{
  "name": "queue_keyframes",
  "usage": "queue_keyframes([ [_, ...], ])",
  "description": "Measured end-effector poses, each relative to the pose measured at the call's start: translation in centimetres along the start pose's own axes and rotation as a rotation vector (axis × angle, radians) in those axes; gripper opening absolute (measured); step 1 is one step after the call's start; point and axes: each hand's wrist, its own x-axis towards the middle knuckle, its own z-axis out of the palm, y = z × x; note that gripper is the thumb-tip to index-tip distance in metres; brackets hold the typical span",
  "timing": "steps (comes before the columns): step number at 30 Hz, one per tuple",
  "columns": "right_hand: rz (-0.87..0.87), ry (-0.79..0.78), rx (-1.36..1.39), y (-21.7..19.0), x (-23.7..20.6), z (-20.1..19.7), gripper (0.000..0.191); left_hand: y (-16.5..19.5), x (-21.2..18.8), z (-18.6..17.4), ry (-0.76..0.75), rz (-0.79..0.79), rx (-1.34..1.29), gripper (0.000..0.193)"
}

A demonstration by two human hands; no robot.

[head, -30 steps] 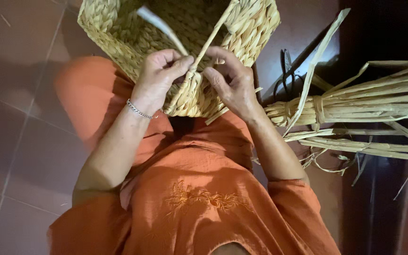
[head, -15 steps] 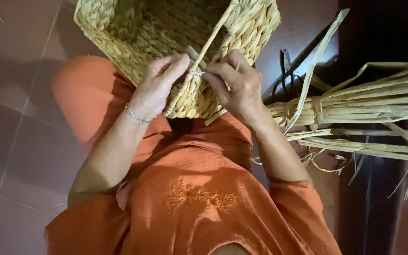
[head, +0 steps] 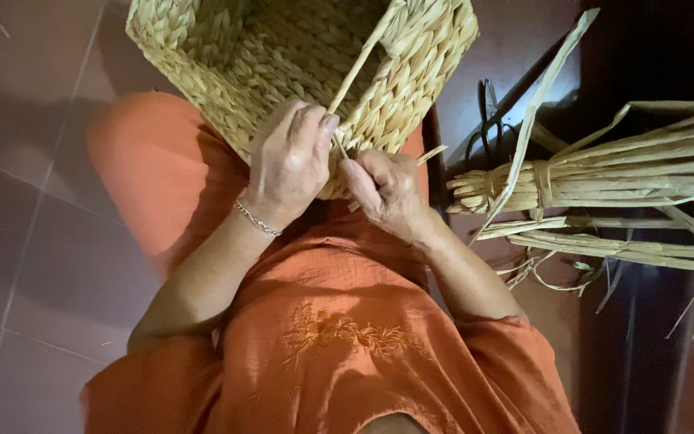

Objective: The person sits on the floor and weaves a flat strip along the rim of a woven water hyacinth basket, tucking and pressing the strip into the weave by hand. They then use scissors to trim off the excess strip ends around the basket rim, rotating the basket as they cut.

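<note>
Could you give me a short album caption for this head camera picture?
Left hand and right hand pinch a straw strand at the rim of a woven basket; tied straw bundle alongside.

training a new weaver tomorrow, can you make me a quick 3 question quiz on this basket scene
1. True or false: the woven basket rests on the person's lap.
2. Which hand wears the thin bracelet? A) left hand B) right hand C) both
3. Fill in: the tied bundle of straw lies on the person's ____ side.

Key
1. True; its near edge lies on the orange-clad legs.
2. A; it sits on the left wrist.
3. Right. Both hands pinch a straw strand at the basket's near rim, and the strand runs up across the basket's opening.
</note>
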Motion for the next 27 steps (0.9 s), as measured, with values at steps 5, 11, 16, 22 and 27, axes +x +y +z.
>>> queue_keyframes([
  [5,0.081,0.025,0.103,-0.3,-0.7,1.0,0.029,-0.1,-0.4,-0.1,-0.078,-0.034,0.063,0.012],
  [11,0.081,0.077,0.02,-0.6,-1.3,1.8,0.028,-0.8,0.4,-1.4,-0.172,-0.496,-0.517,0.007],
  [16,0.141,0.085,0.119,-2.2,-1.2,1.5,0.025,0.2,-0.7,-4.1,-0.16,-0.309,-0.637,0.043],
  [22,0.055,0.067,0.156,-3.9,-0.1,2.5,0.025,0.2,-1.7,-2.2,0.021,-0.057,-0.292,0.021],
  [27,-0.055,0.034,0.214,-1.8,0.2,2.5,0.025,-2.3,-1.7,-1.0,0.021,-0.434,-0.514,0.008],
])
